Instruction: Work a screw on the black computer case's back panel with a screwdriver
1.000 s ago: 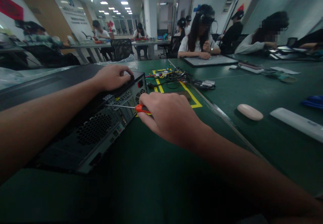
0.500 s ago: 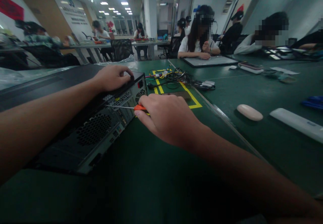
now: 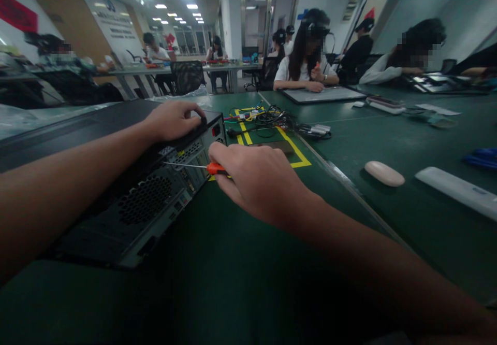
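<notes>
A black desktop computer case (image 3: 128,215) lies on its side on the green table mat (image 3: 240,262), its perforated rear panel facing me. My left hand (image 3: 173,119) presses down on the case's top far corner, fingers curled over the edge. My right hand (image 3: 256,179) is closed round an orange-handled screwdriver (image 3: 213,168). The thin metal shaft runs left, and its tip touches the rear panel near the slots.
A tangle of cables (image 3: 272,117) lies inside a yellow-taped rectangle behind the case. A pale oval mouse (image 3: 384,173) and a white bar-shaped item (image 3: 458,192) lie to the right. Several other people sit at the far tables with laptops.
My right hand has shifted slightly left and rolled on the screwdriver handle. My left hand and the case stay where they were.
</notes>
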The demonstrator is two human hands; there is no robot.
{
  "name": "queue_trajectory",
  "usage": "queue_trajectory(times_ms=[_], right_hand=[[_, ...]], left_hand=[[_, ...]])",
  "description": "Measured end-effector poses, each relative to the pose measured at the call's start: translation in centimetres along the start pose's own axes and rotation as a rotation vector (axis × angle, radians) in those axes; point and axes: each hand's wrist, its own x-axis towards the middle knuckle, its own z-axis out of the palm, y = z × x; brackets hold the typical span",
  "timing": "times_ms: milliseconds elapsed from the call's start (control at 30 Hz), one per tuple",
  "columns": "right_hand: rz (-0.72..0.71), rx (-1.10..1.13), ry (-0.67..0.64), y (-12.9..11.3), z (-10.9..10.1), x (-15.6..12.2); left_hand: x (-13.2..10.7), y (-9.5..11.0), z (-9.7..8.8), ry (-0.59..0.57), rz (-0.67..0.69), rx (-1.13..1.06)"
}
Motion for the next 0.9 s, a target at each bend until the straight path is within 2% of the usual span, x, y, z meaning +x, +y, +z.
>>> queue_trajectory(times_ms=[200, 900], right_hand=[[0.011, -0.01, -0.023, -0.02, 0.09, 0.06], [-0.005, -0.02, 0.015, 0.22, 0.21, 0.03]], left_hand=[[-0.11, 0.08, 0.01, -0.005, 0.006, 0.014], [-0.13, 0.1, 0.04, -0.006, 0.02, 0.01]])
